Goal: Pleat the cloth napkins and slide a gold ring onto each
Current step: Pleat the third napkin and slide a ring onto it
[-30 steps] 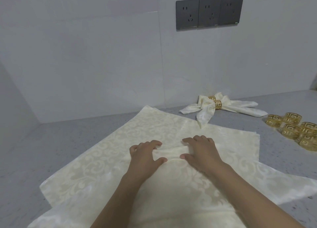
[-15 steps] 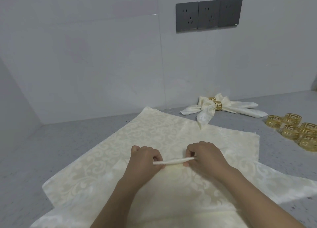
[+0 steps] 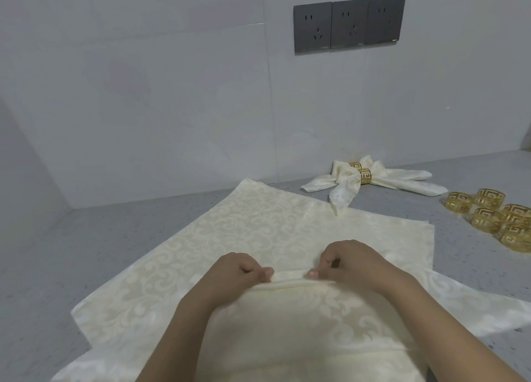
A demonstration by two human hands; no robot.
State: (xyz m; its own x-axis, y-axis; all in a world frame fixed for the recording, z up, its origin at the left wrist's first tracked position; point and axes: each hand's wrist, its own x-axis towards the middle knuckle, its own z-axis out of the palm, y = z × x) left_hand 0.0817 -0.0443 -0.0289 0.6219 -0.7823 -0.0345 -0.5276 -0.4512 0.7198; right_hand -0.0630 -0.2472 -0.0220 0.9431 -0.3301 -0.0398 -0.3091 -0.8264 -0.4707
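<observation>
The napkin (image 3: 258,232) is cream cloth with a woven scroll damask pattern, faintly sheened where light hits. The finished napkins (image 3: 347,186) are the same fabric. The loose rings (image 3: 488,217) look like glossy gold metal with a cut key pattern. The bench (image 3: 129,223) is grey speckled stone, smooth and matt. The wall tiles (image 3: 172,108) are smooth, slightly glossy. The sockets (image 3: 349,23) are dark matt plastic.

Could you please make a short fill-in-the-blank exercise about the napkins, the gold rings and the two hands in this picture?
1. The left hand and the right hand each pinch a ____ of the top napkin.
2. The finished napkins already wear gold rings and lie near the ____.
3. The loose gold rings lie to the ____ of the hands.

Missing words: fold; wall; right
</observation>
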